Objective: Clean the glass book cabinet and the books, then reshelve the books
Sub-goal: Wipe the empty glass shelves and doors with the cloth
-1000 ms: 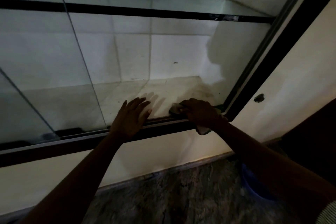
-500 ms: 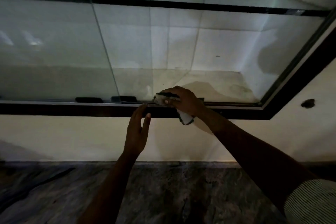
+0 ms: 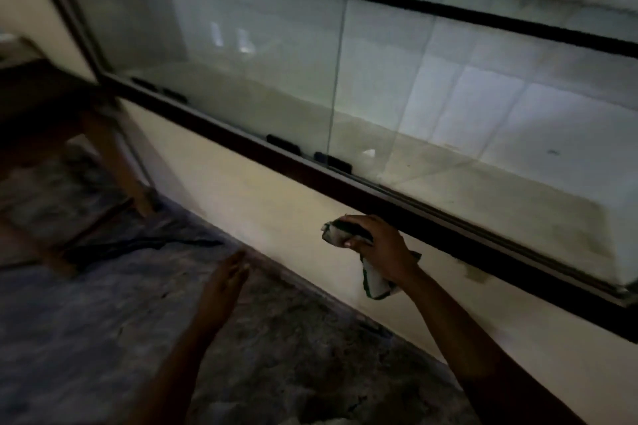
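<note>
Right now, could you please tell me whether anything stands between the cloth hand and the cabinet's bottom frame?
Nothing visible does. The right hand grips the cloth just below the bottom frame, nothing between them; the left hand hangs open lower, well clear.

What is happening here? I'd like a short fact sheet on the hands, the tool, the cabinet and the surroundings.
doer: a person, only the bare arms visible
right hand: grips a crumpled cloth just below the cabinet's dark lower frame; contact with the frame unclear
left hand: fingers straight, holding nothing, above the stone floor
glass panes: sliding, one edge overlapping another
books: none in view
far left: blurred wooden furniture leg
</note>
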